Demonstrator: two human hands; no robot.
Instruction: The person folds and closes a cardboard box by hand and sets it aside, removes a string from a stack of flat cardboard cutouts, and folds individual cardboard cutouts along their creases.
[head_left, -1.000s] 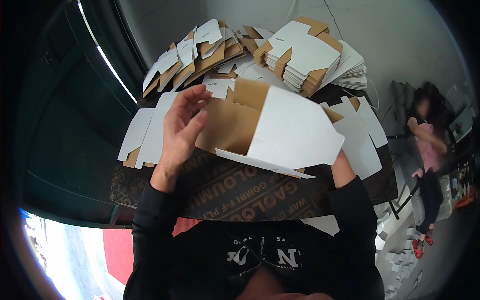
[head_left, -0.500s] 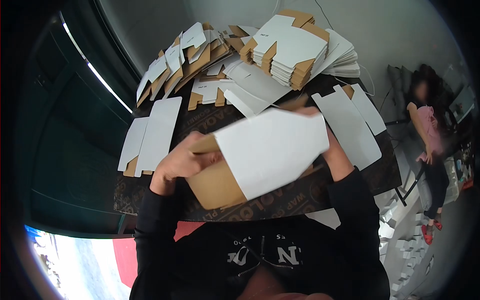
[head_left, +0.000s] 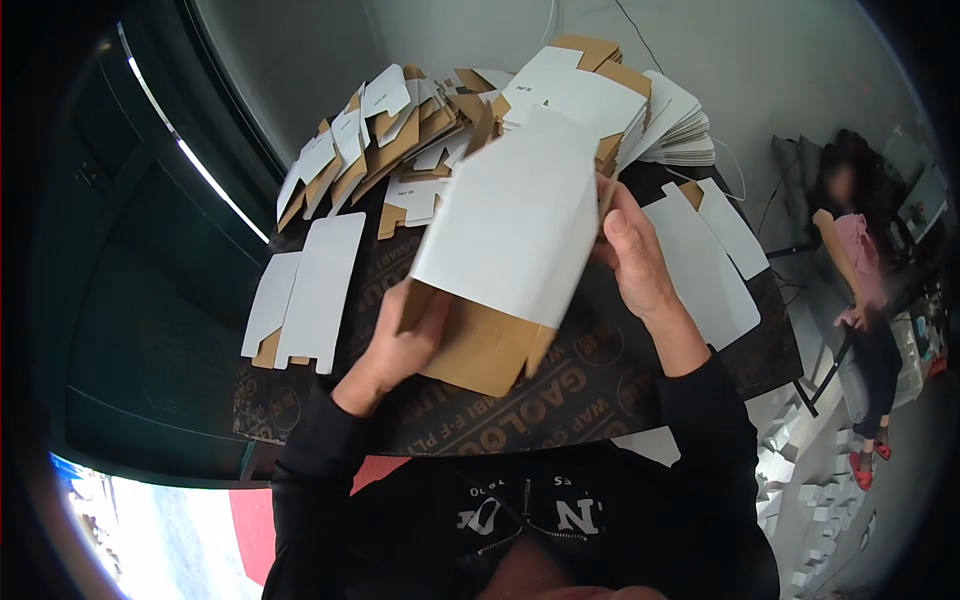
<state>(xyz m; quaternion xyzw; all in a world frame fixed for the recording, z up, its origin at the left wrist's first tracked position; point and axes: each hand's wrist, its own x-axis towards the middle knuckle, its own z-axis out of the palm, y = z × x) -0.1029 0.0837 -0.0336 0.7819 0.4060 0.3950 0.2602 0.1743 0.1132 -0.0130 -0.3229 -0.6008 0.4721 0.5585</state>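
Observation:
A partly folded cardboard box (head_left: 515, 215), white outside and brown inside, is tilted over the middle of the table. Its near end stands open, and a brown flap (head_left: 475, 350) hangs out toward me. My left hand (head_left: 405, 335) is closed on the box's near left corner, fingers tucked inside the opening. At the right side of the box, my right hand (head_left: 637, 255) grips the edge, its thumb toward me and the other fingers partly hidden. The far end of the box is slightly blurred and overlaps the stack behind it.
Flat white blanks lie on the dark table (head_left: 500, 425): one at left (head_left: 315, 290), one at right (head_left: 705, 270). Behind are a leaning pile (head_left: 385, 130) and a tall stack (head_left: 570, 90). A seated person (head_left: 855, 260) is at far right, near small white boxes (head_left: 825, 500) on the floor.
The box has turned from lying crosswise to pointing away from me, its brown opening now facing me. My left hand has moved right, and my right hand has shifted down along its side.

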